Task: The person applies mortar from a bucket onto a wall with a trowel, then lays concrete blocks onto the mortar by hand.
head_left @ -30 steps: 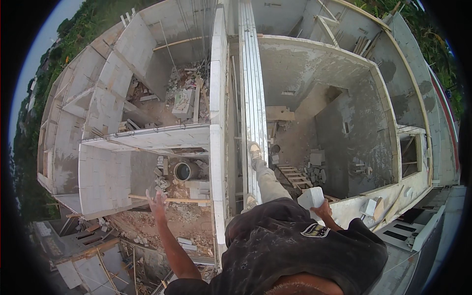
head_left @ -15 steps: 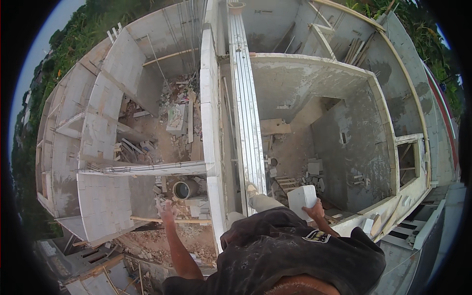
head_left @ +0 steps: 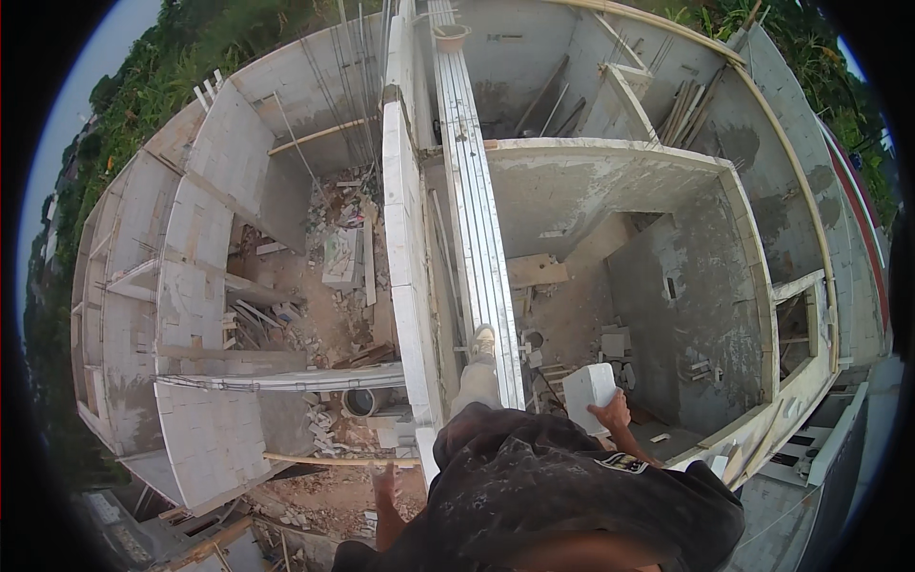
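Note:
A white lightweight concrete block (head_left: pixel 587 395) is carried at my right side, gripped at its right edge by my right hand (head_left: pixel 613 413). Empty, my left hand (head_left: pixel 385 484) hangs out to the left above the rubble, its fingers stretched and apart. Beneath me runs a long, narrow metal plank (head_left: pixel 484 224); one of my shoes (head_left: pixel 483 341) is planted on it. Just left of the plank rises the top of a white block wall (head_left: pixel 397 248). My other foot is hidden.
A tan bucket (head_left: pixel 451 38) stands at the plank's far end. Deep rooms drop away on both sides, with rubble (head_left: pixel 355 224) below on the left and a grey plastered wall (head_left: pixel 679 296) on the right. A round concrete ring (head_left: pixel 359 403) lies at lower left. A bamboo pole (head_left: pixel 334 461) crosses there.
I have moved forward along the plank, with a shoe now farther ahead. My left hand has dropped back toward my body. The block stays in my right hand.

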### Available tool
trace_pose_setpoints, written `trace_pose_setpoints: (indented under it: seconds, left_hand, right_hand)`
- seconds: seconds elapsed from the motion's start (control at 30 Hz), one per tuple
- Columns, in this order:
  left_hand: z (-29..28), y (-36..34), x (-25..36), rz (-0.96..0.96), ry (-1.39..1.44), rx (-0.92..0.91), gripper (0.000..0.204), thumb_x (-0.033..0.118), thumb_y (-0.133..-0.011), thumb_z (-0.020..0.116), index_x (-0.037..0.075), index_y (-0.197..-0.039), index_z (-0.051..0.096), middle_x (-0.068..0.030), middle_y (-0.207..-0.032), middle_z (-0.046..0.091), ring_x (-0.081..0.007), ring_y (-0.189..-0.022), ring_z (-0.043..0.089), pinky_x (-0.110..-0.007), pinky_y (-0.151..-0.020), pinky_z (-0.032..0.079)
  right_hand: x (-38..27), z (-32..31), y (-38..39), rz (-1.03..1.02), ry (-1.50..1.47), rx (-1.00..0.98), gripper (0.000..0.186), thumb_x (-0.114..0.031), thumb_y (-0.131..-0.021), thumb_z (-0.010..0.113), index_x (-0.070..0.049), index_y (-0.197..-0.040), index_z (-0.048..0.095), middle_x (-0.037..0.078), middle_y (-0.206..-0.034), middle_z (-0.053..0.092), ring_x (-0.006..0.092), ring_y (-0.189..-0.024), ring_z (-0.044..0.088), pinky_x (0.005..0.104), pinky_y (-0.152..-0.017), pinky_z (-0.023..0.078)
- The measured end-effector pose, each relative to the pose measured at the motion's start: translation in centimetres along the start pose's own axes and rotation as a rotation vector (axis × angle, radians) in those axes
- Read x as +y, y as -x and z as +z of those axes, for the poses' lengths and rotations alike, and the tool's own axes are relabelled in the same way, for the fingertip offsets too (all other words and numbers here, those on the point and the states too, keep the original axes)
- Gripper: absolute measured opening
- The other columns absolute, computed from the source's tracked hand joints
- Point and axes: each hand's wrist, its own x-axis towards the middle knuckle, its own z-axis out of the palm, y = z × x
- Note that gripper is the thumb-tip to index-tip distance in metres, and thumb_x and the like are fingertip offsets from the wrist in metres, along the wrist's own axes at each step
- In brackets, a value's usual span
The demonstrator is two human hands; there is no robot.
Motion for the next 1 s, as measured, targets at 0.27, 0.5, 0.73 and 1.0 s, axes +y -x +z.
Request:
trace_pose_setpoints:
  seconds: [0.27,0.5,0.73,1.0]
  left_hand:
    - [2.5,-10.9,23.1,0.347,0.020,0.114,0.084,0.036,-0.090,0.065,0.019,-0.154,0.012,-0.0166,-0.121,0.055,-0.0257,-0.089,0.060,-0.040,-0.067,0.052]
    - [17.3,-5.4,56.1,0.610,0.000,-0.049,0.082,0.029,-0.090,0.065,0.005,-0.153,0.018,-0.0118,-0.097,0.062,-0.0188,-0.081,0.058,-0.032,-0.073,0.050]
    - [25.9,-9.1,69.1,0.687,-0.124,-0.111,0.081,0.025,-0.091,0.065,0.007,-0.153,0.017,-0.0082,-0.092,0.062,-0.0139,-0.074,0.055,-0.030,-0.065,0.049]
    - [27.4,-11.4,75.5,0.426,0.028,-0.034,0.088,0.030,-0.088,0.068,0.011,-0.154,0.013,-0.0118,-0.108,0.059,-0.0170,-0.075,0.055,-0.030,-0.063,0.048]
  right_hand:
    - [-8.9,-3.5,-7.4,0.089,0.003,-0.003,0.095,-0.041,-0.057,0.086,-0.006,-0.131,0.038,0.019,-0.127,0.052,0.0381,-0.119,0.054,0.0490,-0.097,0.046]
    - [-18.8,-7.1,-15.5,0.139,0.002,-0.059,0.092,-0.040,-0.060,0.082,-0.007,-0.133,0.036,0.018,-0.130,0.050,0.0383,-0.122,0.052,0.0496,-0.099,0.044]
    - [-32.1,-13.2,-26.4,0.080,-0.001,-0.065,0.097,-0.040,-0.060,0.083,-0.006,-0.137,0.033,0.018,-0.133,0.047,0.0380,-0.123,0.051,0.0492,-0.101,0.044]
    - [-48.0,-23.3,-35.5,-0.034,0.035,-0.008,0.102,-0.038,-0.060,0.084,-0.006,-0.141,0.030,0.018,-0.133,0.047,0.0377,-0.124,0.050,0.0490,-0.101,0.044]
